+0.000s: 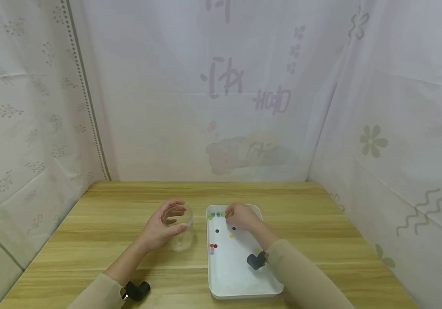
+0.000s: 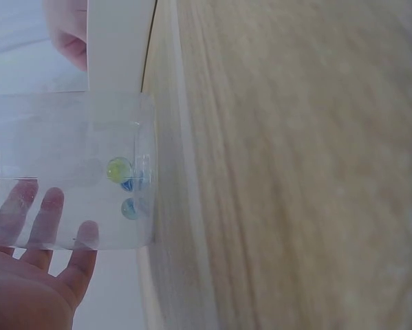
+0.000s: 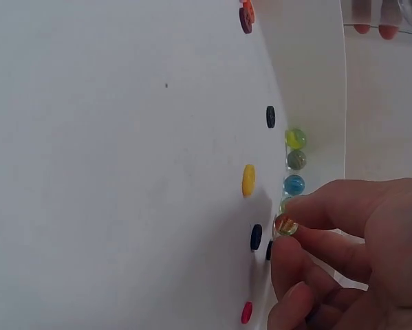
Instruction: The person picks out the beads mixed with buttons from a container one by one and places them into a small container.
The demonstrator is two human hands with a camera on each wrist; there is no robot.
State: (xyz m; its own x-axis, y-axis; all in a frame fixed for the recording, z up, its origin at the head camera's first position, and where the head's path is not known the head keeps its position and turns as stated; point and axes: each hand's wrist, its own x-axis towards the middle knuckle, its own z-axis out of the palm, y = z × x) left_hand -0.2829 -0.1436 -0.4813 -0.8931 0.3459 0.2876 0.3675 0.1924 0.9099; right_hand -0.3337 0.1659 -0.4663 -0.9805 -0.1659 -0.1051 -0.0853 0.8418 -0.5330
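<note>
My left hand grips a clear plastic jar that stands upright on the table, left of a white tray. A yellow-green marble and blue ones lie at the jar's bottom in the left wrist view. Over the tray's far end, my right hand pinches an amber-streaked marble between thumb and fingers. Beside it along the tray wall sit a blue marble, a greyish marble and a yellow-green marble; another green one is partly hidden by a fingertip.
Buttons lie scattered in the tray, among them a yellow button, a black button and a red button. More buttons cluster at its left wall. Patterned curtains enclose the wooden table.
</note>
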